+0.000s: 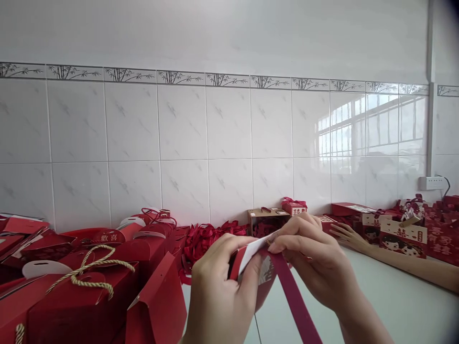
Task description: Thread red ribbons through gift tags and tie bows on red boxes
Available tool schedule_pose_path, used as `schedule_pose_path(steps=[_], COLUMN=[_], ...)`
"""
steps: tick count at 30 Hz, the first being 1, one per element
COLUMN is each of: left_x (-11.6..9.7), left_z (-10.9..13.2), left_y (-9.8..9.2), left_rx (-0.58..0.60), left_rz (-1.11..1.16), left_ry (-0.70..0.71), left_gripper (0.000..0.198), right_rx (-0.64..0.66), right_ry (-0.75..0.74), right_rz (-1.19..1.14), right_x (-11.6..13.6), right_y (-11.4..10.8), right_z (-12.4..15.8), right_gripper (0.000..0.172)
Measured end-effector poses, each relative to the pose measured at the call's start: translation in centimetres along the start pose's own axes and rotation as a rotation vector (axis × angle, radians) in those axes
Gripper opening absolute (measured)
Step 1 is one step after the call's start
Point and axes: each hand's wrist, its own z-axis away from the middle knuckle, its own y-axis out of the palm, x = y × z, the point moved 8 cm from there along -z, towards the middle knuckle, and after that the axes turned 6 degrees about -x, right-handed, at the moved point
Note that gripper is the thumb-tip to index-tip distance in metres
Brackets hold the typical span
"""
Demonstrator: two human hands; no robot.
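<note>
While the left hand (225, 291) grips a red-and-white paper box (252, 249) at lower centre, the right hand (317, 263) pinches a flat magenta ribbon (296, 303) at its top edge; attachment appears begun, but untied.

At 8 o'clock, a red box (109, 237) carries two Chinese characters, 歡喜, meaning joy, in pale print. At 4 o'clock, a small red-and-cream box (297, 209) bears the double-happiness sign, 囍. Between 3 and 4 o'clock, a box with cartoon figures (403, 235) shows a larger red 囍 on its cream upper part; another cartoon box (371, 222), at its 10 o'clock, repeats the sign. Lettering on dark red packaging (442, 241) near the right edge is too blurred to read surely
</note>
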Motion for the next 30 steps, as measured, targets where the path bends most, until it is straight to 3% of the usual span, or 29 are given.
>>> schedule_pose_path(steps=[13,25,30], left_x=[-1.2,-0.9,-0.9], left_z=[0.2,0.7,0.8], left_y=[-0.4,1.2,1.0], left_rx=[-0.017,0.134,0.083], left_rz=[-0.049,-0.140,-0.039], left_ry=[0.122,0.170,0.113], left_gripper=[0.014,0.008,0.010], right_rx=[0.005,0.234,0.073], right_ry=[0.076,0.166,0.116], right_rz=[-0.189,-0.133,-0.237], right_x=[-0.5,-1.5,-0.8], right_y=[0.0,-0.2,-0.7], right_z=[0.3,0.9,0.3], right_gripper=[0.027,0.032,0.030])
